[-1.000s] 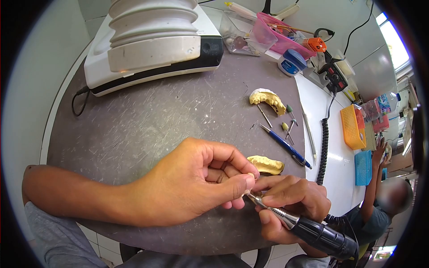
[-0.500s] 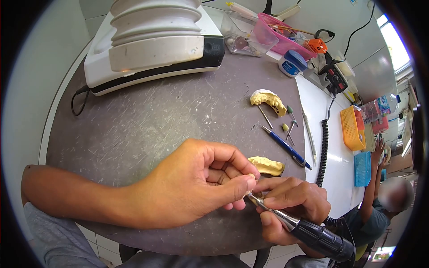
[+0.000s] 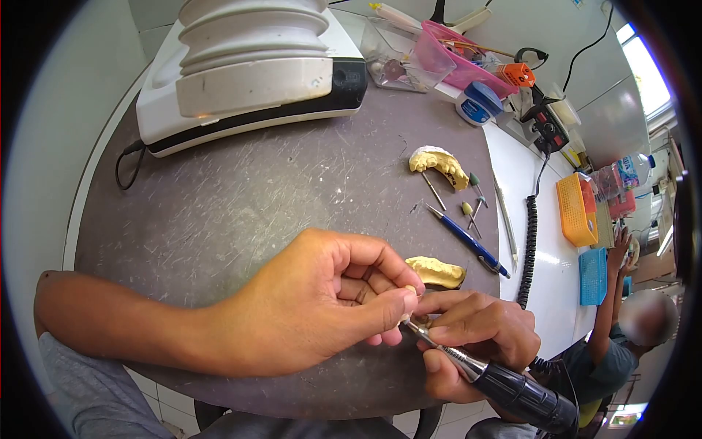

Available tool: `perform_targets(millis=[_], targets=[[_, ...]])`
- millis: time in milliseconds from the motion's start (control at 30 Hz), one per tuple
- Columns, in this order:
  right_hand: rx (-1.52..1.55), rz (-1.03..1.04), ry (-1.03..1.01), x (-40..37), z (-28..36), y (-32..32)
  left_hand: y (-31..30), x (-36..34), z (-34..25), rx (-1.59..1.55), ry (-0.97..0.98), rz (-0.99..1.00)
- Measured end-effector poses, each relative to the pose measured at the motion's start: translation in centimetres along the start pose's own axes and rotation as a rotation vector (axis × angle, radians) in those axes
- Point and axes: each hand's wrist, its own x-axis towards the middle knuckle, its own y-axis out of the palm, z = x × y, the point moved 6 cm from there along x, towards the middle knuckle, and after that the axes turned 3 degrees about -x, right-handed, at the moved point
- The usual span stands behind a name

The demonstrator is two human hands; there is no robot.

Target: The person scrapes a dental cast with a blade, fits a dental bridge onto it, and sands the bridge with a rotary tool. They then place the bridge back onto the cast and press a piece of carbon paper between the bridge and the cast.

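Note:
Thumb and forefinger of my left hand [image 3: 322,311] pinch a small cream-coloured piece that looks like a dental crown [image 3: 412,290]; the fingers hide most of it. My right hand [image 3: 490,329] is wrapped round a rotary handpiece [image 3: 523,395] with a silver nose and black body. The handpiece's tip meets the small piece at my left thumb; the exact contact is hidden. Just beyond the hands lies a yellow dental cast [image 3: 436,272]. A second, curved dental cast [image 3: 440,165] rests farther back, near a blue pen [image 3: 468,239] and several mounted burs [image 3: 467,209].
A white machine with a ribbed hose [image 3: 254,88] stands at the back left. A pink basket [image 3: 431,55], a blue-lidded jar [image 3: 479,104] and a coiled cord [image 3: 531,241] are on the right. Beyond an orange basket [image 3: 578,212] and a blue basket [image 3: 593,276], another person [image 3: 610,358] sits.
The handpiece and my right fingers have shifted very slightly to the left. Both hands keep the same hold, and the things on the table have not moved.

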Motion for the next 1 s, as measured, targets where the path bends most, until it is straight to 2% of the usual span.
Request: perform_targets(millis=[200, 667, 1000], targets=[[0.051, -0.029, 0.085, -0.41, -0.19, -0.19, 0.11, -0.03, -0.06, -0.009, 0.000, 0.002], [-0.010, -0.010, -0.011, -0.48, -0.20, 0.20, 0.06, -0.09, 0.10, -0.030, -0.011, -0.005], [-0.033, 0.005, 0.003, -0.52, 0.02, 0.15, 0.06, -0.13, 0.10, -0.025, -0.010, -0.007]])
